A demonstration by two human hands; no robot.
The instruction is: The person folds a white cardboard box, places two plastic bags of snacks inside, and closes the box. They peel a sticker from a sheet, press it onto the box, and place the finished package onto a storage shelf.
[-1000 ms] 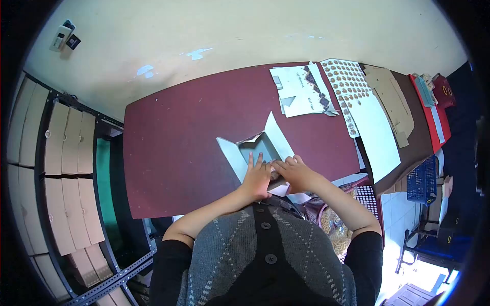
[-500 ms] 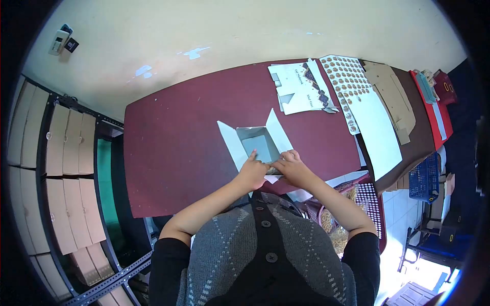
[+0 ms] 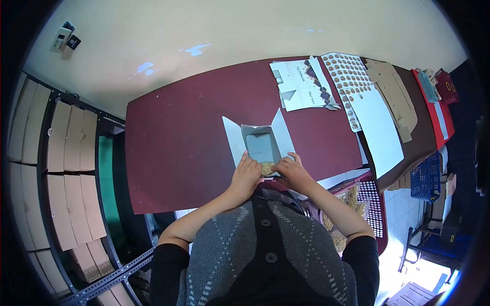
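An open white box [image 3: 235, 140] with its side flaps raised stands at the near edge of the dark red table. Inside its near end lies a small pack of yellowish food [image 3: 267, 169]. My left hand [image 3: 246, 177] rests on the box's left near side, fingers together against the wall and close to the pack. At the right near side, my right hand [image 3: 293, 173] has its fingertips on the pack's right edge, with the index finger raised along the box wall.
Flat printed box sheets [image 3: 302, 86] lie at the table's back right, beside a sticker sheet [image 3: 347, 71] and brown cardboard [image 3: 395, 94]. A pink basket [image 3: 371, 196] holding packs stands at the right near edge. Shelves with tall boxes [image 3: 61, 204] are at left.
My left hand has moved left and slightly down, away from my right hand, uncovering the yellowish pack. The box appears shifted slightly right in the view.
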